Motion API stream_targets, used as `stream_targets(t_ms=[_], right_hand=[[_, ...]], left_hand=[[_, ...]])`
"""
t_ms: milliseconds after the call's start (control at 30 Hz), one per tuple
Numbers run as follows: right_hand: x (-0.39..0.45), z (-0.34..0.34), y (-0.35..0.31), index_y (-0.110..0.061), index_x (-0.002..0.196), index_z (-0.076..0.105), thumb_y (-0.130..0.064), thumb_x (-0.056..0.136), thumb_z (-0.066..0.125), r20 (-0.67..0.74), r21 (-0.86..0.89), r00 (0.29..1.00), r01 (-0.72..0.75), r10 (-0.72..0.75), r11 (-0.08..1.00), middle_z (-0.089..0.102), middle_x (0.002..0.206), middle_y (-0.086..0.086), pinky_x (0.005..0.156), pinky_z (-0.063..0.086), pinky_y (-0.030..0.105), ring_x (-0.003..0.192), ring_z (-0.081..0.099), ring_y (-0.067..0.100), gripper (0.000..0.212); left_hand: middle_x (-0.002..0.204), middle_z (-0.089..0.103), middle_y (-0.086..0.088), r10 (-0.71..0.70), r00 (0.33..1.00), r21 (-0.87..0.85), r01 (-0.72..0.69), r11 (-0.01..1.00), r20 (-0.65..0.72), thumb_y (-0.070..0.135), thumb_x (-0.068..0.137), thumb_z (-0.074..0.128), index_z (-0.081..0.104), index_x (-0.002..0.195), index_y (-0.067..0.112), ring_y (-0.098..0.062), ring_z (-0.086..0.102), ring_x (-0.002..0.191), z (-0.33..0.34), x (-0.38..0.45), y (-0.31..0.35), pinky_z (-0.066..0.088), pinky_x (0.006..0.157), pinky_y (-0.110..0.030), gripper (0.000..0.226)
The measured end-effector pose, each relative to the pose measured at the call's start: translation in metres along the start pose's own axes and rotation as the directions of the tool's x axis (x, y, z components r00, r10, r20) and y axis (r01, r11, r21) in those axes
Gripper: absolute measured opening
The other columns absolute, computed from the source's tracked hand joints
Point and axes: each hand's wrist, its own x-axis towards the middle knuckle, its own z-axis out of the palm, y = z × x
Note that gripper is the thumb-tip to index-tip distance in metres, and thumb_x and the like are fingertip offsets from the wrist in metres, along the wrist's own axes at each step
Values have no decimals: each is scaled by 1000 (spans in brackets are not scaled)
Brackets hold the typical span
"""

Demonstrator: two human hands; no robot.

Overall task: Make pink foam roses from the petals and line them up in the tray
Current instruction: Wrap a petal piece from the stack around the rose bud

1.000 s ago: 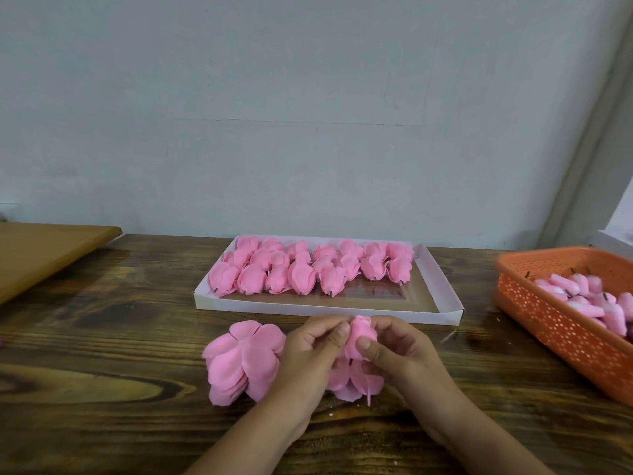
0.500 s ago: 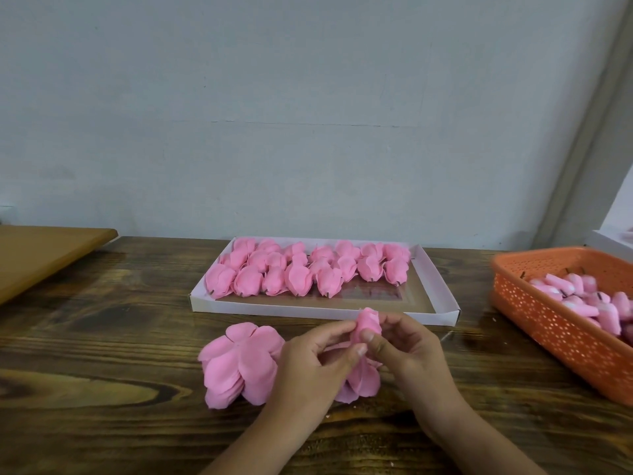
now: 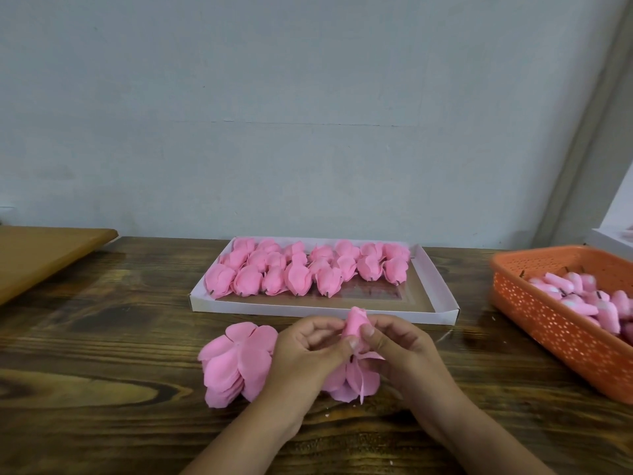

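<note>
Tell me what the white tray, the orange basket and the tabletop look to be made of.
White tray: probably card, matte, with thin folded walls and a brown inner floor. Orange basket: looks like moulded plastic, its wall pierced with regular small holes. Tabletop: dark wood or wood-look laminate, with bold grain and a slight sheen; which one, the picture cannot settle.
</note>
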Motion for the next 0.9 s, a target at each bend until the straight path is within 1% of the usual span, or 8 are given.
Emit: stream_targets(t_ms=[100,200,300,400,533,633,733,900], right_hand=[[-2,2,-2,-24,109,71,-35,83,78,0,-101,1000,22,-22,995,75,103,3,78,59,34,97,71,25,29],[-6,1,3,-45,114,59,-40,63,88,44,-373,989,148,-142,916,66,110,-20,80,53,18,103,65,4,59],[-7,-1,11,-43,120,52,-36,54,93,263,-633,904,425,-337,647,44,129,-34,98,36,5,128,46,-2,77],[-4,-1,19,-35,117,55,-36,71,81,337,-724,811,548,-479,418,34,141,-28,105,33,10,136,36,1,53],[-2,-5,19,-22,102,74,-22,84,72,148,-727,814,474,-561,497,54,127,-12,94,49,20,120,54,6,18],[-4,-4,11,-34,88,76,-33,88,72,38,-635,856,420,-516,649,60,115,-15,88,50,19,112,60,8,4],[-3,1,5,-29,84,78,-31,82,69,-46,-443,918,334,-393,832,62,113,-10,84,54,27,105,64,11,10],[-3,0,1,-19,84,81,-25,81,66,-69,-212,970,215,-234,953,62,119,-4,94,52,41,116,61,17,16]], left_hand=[[101,78,-14,-99,994,-133,93,987,-40,24,64,93,79,92,19,-28,76,96,-2,3,2,59,80,-36,31],[102,76,-21,-203,976,-332,166,929,-81,20,60,87,75,99,5,-30,75,86,-4,6,6,61,74,-40,43],[104,73,-26,-253,964,-432,192,881,-87,14,71,79,67,114,-4,-30,71,85,-4,8,9,57,78,-42,48],[104,71,-29,-265,962,-474,205,856,-63,9,78,74,62,120,-8,-36,69,89,-4,8,10,57,74,-44,47],[104,72,-25,-231,970,-508,162,846,-76,7,71,74,67,104,-3,-26,73,87,-4,9,6,64,78,-33,35],[105,73,-24,-201,979,-480,155,863,-45,8,70,76,68,105,-3,-26,74,93,-4,9,3,62,79,-27,38],[109,74,-26,-184,983,-429,162,889,-10,11,68,80,67,111,-5,-31,74,100,-4,8,2,62,86,-33,47],[113,72,-28,-173,984,-395,177,902,45,14,68,82,69,111,-2,-35,72,107,-2,6,-1,60,92,-37,48]])
